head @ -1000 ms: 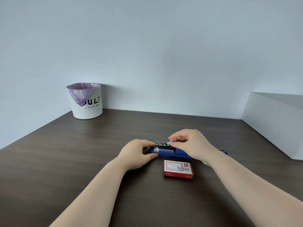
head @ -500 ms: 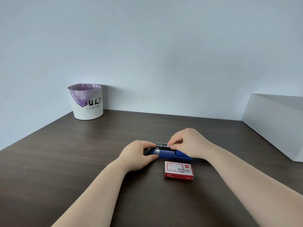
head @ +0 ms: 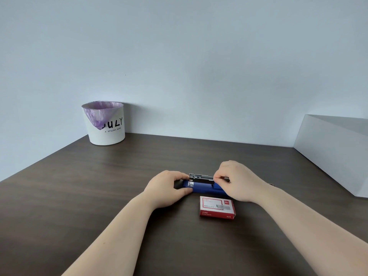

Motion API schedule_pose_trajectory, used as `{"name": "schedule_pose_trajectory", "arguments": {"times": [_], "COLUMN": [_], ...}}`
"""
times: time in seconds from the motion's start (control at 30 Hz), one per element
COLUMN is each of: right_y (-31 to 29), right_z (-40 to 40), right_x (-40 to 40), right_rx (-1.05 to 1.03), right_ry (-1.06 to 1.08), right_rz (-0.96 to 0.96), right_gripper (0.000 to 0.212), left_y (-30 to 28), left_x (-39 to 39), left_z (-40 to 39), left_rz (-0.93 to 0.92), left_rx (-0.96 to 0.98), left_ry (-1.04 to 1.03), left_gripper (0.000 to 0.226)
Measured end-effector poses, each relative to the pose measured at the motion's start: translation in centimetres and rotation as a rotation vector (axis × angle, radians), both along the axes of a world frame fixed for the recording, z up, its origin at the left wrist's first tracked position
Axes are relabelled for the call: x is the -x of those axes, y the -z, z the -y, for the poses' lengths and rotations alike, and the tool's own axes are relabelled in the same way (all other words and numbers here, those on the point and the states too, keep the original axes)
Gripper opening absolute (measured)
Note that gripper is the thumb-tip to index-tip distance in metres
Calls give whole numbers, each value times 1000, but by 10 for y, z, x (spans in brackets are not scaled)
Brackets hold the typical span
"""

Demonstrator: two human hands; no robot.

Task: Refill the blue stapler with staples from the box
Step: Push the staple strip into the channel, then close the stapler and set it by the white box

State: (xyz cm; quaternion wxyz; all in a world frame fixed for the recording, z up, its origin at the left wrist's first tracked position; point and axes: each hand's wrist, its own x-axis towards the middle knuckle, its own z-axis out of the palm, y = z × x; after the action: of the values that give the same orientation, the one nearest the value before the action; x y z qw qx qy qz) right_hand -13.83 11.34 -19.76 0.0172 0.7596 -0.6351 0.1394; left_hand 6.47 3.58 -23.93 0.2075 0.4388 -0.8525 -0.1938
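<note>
The blue stapler (head: 205, 187) lies on the dark wooden table (head: 99, 196) with its metal magazine (head: 201, 178) exposed on top. My left hand (head: 167, 188) grips the stapler's left end and holds it down. My right hand (head: 237, 180) is at the magazine's right end, its fingertips pinched on a thin strip of staples (head: 220, 178) that lies along the channel. The red and white staple box (head: 217, 207) lies closed just in front of the stapler, nearer to me. The stapler's right end is hidden behind my right hand.
A white bin (head: 105, 123) with a purple liner stands at the back left against the wall. A large white box (head: 334, 152) sits at the right edge of the table. A small dark object (head: 271, 184) peeks out behind my right wrist.
My right hand has slid right along the magazine with the pinched staples, lowering them into the channel. My left hand has stayed on the stapler's left end.
</note>
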Motion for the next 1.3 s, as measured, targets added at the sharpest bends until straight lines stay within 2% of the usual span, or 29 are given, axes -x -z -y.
{"name": "schedule_pose_trajectory", "arguments": {"times": [0.43,0.6,0.63,0.77,0.83,0.93,1.13,1.3], "right_y": [-1,-10,-12,-14,-11,-6,-19,-30], "right_z": [18,7,3,-5,-8,-8,-8,-11], "right_x": [-21,-10,-4,25,32,36,31,41], "right_rx": [-59,9,14,-116,-191,-247,-348,-461], "right_ry": [-64,-8,21,143,170,170,197,240], "right_rz": [-79,26,57,-61,-150,-114,-95,-200], "right_gripper": [29,19,23,45,41,32,38,40], "left_y": [1,0,0,-1,-1,-2,-3,-6], "left_x": [0,0,-1,-2,-2,-1,-1,-1], "left_z": [1,0,-1,0,-1,-3,-4,-6], "left_rz": [-10,-7,-7,-4,-1,-5,-6,-24], "left_rx": [-4,2,2,3,1,5,7,-7], "left_ry": [4,6,6,0,-2,3,-2,-1], "left_gripper": [42,42,42,42,43,43,42,38]}}
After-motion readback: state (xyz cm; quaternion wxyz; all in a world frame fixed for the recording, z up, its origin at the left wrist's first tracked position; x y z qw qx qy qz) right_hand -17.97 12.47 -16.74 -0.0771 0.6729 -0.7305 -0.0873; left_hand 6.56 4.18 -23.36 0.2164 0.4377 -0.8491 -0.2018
